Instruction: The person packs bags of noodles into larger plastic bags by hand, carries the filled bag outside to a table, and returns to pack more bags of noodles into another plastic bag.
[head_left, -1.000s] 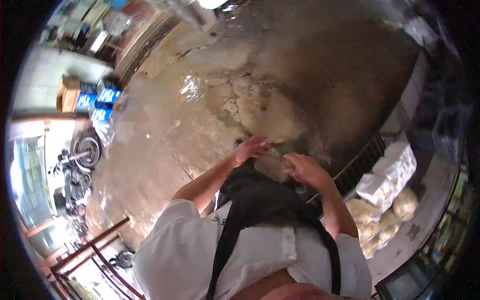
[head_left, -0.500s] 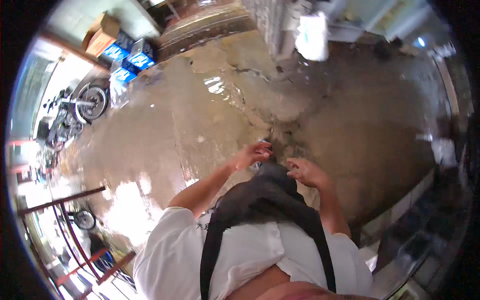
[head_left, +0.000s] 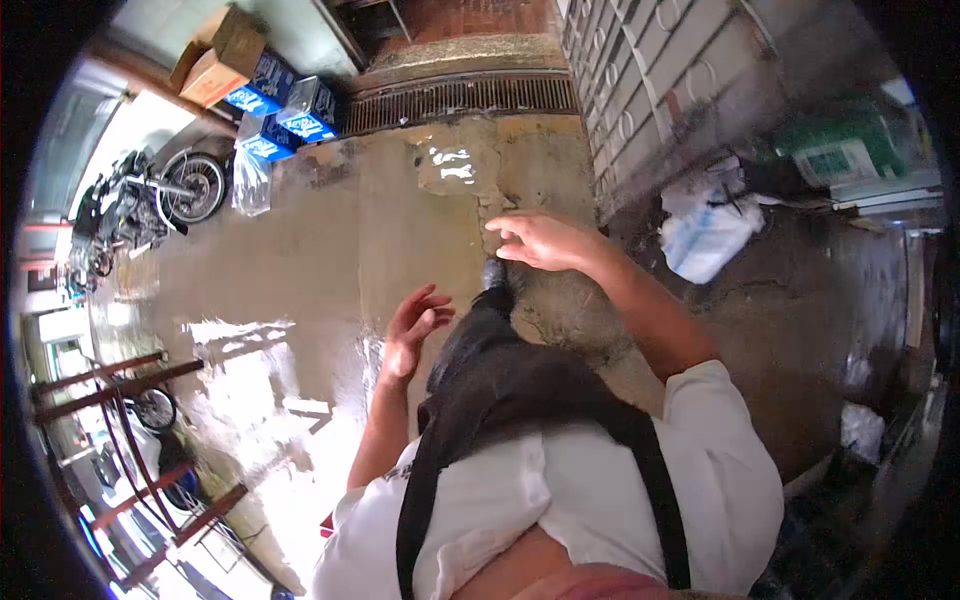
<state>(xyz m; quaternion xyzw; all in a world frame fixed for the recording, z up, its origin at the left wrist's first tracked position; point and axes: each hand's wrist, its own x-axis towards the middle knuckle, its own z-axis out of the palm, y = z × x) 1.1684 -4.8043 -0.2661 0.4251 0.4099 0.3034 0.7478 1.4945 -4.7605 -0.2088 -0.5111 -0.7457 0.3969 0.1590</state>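
My left hand (head_left: pixel 411 325) hangs over the wet concrete floor (head_left: pixel 300 240), left of my dark apron (head_left: pixel 520 390). Its fingers are bent loosely and apart, with nothing in them. Farther forward, my right hand (head_left: pixel 540 240) reaches across in front of me, fingers extended and likewise holding nothing. One shoe (head_left: pixel 493 273) shows below the right hand, at the end of a dark trouser leg. Neither hand touches any object.
Blue boxes (head_left: pixel 268 137) and an open cardboard carton (head_left: pixel 222 62) stand at the upper left, near a motorcycle (head_left: pixel 180 190). A drain grate (head_left: pixel 460 97) crosses ahead. White sacks (head_left: pixel 712 240) lie right, beside stacked grey crates (head_left: pixel 640 80). A brown metal frame (head_left: pixel 125 400) stands lower left.
My view has shifted forward; the crates and grate now show clearly. My right hand has swung forward and to the left, while my left hand has drawn back and leftward.
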